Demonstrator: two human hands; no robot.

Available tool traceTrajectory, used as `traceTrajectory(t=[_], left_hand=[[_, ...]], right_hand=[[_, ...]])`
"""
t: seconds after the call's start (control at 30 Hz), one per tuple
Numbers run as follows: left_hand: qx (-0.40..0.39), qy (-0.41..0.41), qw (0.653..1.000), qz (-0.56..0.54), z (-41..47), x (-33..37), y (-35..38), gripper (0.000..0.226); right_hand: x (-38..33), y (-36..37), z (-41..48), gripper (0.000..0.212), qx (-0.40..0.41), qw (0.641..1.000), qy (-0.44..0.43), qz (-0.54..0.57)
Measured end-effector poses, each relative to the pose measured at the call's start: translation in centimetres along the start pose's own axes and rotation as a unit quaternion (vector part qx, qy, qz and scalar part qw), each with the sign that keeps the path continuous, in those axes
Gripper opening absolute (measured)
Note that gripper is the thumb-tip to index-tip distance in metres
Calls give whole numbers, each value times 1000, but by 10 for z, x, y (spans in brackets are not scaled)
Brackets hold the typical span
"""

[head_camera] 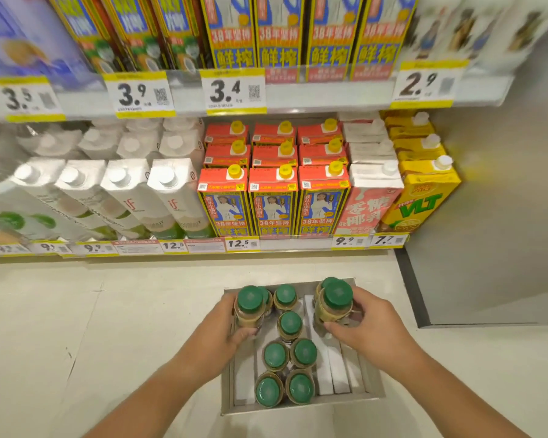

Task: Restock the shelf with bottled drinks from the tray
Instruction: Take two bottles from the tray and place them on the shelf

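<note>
A grey metal tray (301,404) sits on the pale floor below the shelf. It holds several small bottles with green caps and tan labels, such as one in the middle (290,324). My left hand (227,327) is wrapped around a green-capped bottle (250,303) at the tray's far left corner. My right hand (366,325) grips another green-capped bottle (336,300) at the far right corner. Both held bottles stand upright and sit higher than the others. A further bottle is partly hidden behind each.
The lower shelf (295,245) is packed with cartons: white ones (174,197) at left, red-topped ones (272,200) in the middle, a yellow one (421,200) at right. A grey wall panel (487,216) closes the right side. Price tags line the shelf edges.
</note>
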State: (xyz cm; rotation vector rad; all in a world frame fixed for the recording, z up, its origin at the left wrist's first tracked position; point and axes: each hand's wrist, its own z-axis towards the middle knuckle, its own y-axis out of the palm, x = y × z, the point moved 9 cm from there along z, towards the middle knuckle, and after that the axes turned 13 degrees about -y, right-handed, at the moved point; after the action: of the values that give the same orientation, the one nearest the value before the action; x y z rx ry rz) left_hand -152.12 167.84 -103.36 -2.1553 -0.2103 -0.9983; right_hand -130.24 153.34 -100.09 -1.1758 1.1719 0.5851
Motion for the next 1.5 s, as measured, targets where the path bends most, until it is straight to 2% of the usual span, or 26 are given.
traceTrajectory(t=[0.17,0.33,0.43,0.57,0.7,0.83,1.0,1.13,1.27,1.43,1.5], left_hand=[[-11,33,999,30,-9,47,-46,42],[-30,73,997,-8,-16,116,-92,46],[-34,134,989,-46,-21,176,-127,43],[-32,237,968,-70,-29,265,-176,46],[-45,320,943,-81,-42,352,-227,43],[-53,376,921,-85,-62,430,-271,44],[-61,423,897,-114,-70,520,-298,31],[-22,429,889,-159,-63,582,-321,30],[9,398,901,-173,-46,627,-338,26],[111,337,919,-173,-6,645,-341,21],[144,304,924,-184,11,643,-335,28]], right_hand=[[-69,-26,15,46,15,999,-42,-28],[-136,-64,23,40,58,996,-64,-25],[-187,-94,27,42,90,990,-98,-40],[-259,-134,34,45,147,975,-154,-62],[-339,-168,42,36,202,954,-197,-100],[-418,-207,48,34,263,926,-232,-140],[-477,-273,65,39,319,899,-264,-144],[-513,-322,83,37,349,880,-291,-137],[-545,-359,112,38,367,869,-305,-131],[-561,-392,158,26,375,868,-294,-138],[-554,-397,181,24,367,879,-277,-128]])
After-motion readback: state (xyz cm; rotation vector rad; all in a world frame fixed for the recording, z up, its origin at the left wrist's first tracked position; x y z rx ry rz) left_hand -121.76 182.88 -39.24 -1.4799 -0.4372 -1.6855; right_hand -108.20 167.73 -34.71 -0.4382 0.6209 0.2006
